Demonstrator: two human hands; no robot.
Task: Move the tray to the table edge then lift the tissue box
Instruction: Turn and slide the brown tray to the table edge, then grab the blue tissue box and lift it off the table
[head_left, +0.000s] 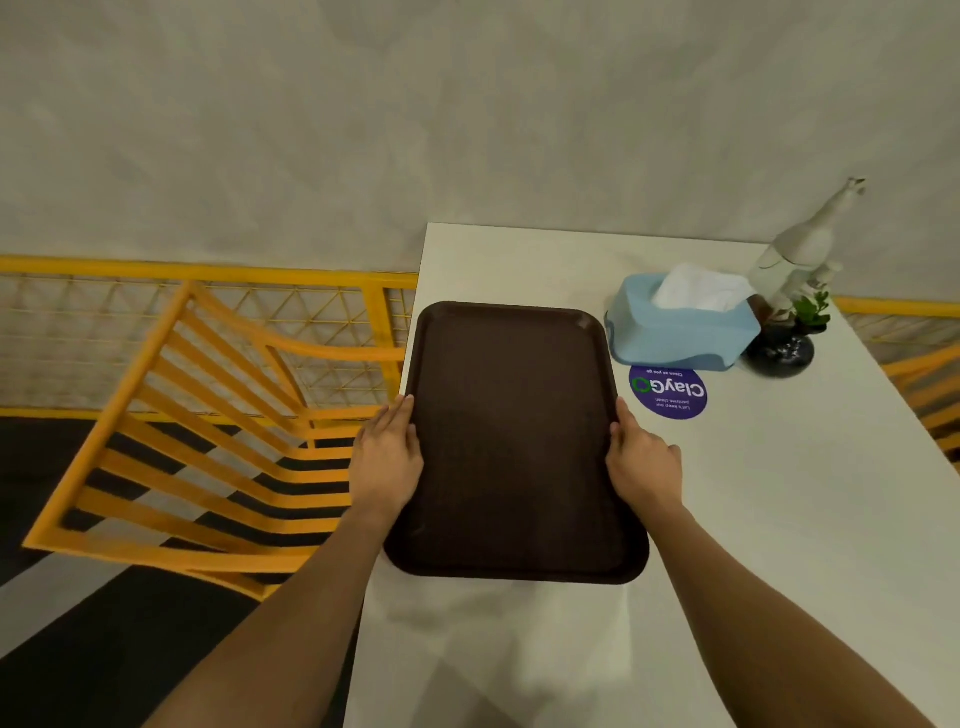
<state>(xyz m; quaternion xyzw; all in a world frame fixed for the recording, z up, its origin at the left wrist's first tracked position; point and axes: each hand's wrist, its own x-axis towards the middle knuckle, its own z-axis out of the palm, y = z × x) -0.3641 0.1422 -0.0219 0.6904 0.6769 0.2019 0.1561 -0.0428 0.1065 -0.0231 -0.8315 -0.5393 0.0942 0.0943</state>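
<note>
A dark brown tray (514, 441) lies on the white table (779, 519), its left rim along the table's left edge. My left hand (387, 460) grips the tray's left rim and my right hand (641, 465) grips its right rim. Nothing lies in the tray. A light blue tissue box (680, 332) with white tissue sticking out of the top stands behind the tray's far right corner, apart from both hands.
A round purple sticker (669, 391) is on the table just in front of the tissue box. A white giraffe figurine (802, 244) and a small plant in a dark vase (784, 351) stand right of the box. A yellow slatted chair (208, 441) sits left of the table.
</note>
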